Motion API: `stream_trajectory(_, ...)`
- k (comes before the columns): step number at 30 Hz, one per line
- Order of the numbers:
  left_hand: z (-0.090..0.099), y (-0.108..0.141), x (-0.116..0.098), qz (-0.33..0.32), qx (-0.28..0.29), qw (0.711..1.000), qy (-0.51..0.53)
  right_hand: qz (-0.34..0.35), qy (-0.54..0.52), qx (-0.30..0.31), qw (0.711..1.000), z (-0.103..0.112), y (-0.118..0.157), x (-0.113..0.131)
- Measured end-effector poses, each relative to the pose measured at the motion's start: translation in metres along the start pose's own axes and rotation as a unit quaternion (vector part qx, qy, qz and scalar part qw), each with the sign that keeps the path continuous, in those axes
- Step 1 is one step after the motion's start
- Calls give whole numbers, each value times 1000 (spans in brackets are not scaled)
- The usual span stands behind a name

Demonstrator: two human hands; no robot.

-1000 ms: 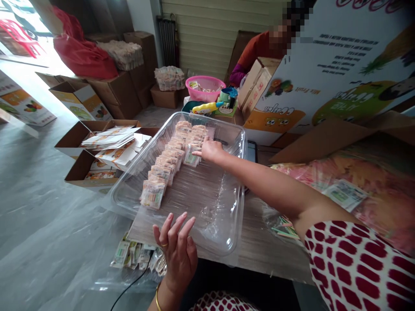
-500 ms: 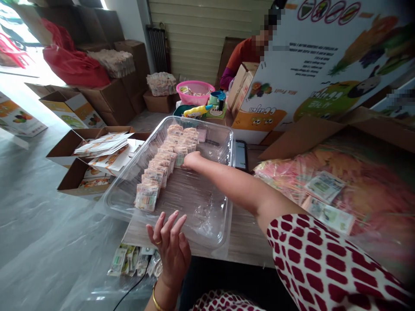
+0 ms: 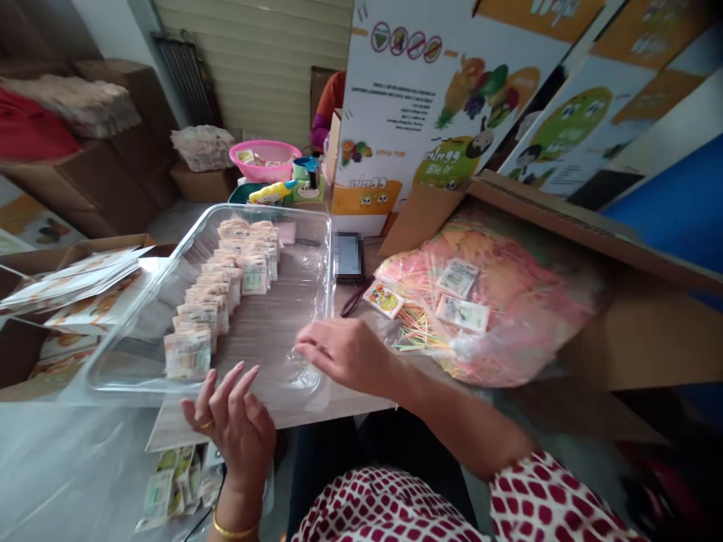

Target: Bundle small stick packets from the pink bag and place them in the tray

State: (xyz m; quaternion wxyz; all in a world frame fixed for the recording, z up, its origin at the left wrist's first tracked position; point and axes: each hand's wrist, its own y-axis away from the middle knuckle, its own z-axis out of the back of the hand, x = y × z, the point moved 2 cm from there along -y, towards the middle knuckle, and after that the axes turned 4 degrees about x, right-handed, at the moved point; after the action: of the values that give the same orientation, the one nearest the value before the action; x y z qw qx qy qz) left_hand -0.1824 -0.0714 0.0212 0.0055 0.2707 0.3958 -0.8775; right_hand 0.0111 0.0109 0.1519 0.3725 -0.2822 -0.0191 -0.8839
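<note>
A clear plastic tray [image 3: 329, 248] lies on the wooden table. In it stand two leaning rows of small printed packets [image 3: 187, 354], the left row longer than the right. My left hand [image 3: 234, 418], palm up with fingers spread, is at the tray's near edge and holds nothing. Over the tray's near right corner is my right hand [image 3: 350, 354], its fingers curled together and no object showing in them. To its right, a plastic bag [image 3: 508, 301] of thin coloured sticks bears two flat packs [image 3: 463, 313]. A small printed box [image 3: 384, 299] lies beside loose sticks [image 3: 421, 327].
Beyond the tray are a phone [image 3: 349, 256], a pink basket [image 3: 265, 159] and a yellow bottle [image 3: 272, 193]. Cartons of flat printed card [image 3: 73, 278] stand left. Tall printed cartons [image 3: 373, 113] partly hide another person's sleeve [image 3: 327, 113]. More packets [image 3: 169, 482] lie below the table edge.
My right hand has drawn back from the shorter packet row to the tray's near right corner. My left hand stays open near the tray edge. The view has turned right.
</note>
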Motion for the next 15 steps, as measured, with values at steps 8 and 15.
stream_trajectory(8, 9, -12, -12, -4, -11, 1000, -14, -277, -15, -94, 956, 8, 173, -79)
stream_trajectory(15, 25, -3, -55, -31, -92, 995, -21, -305, 12, -78, 949, 1, 216, -90)
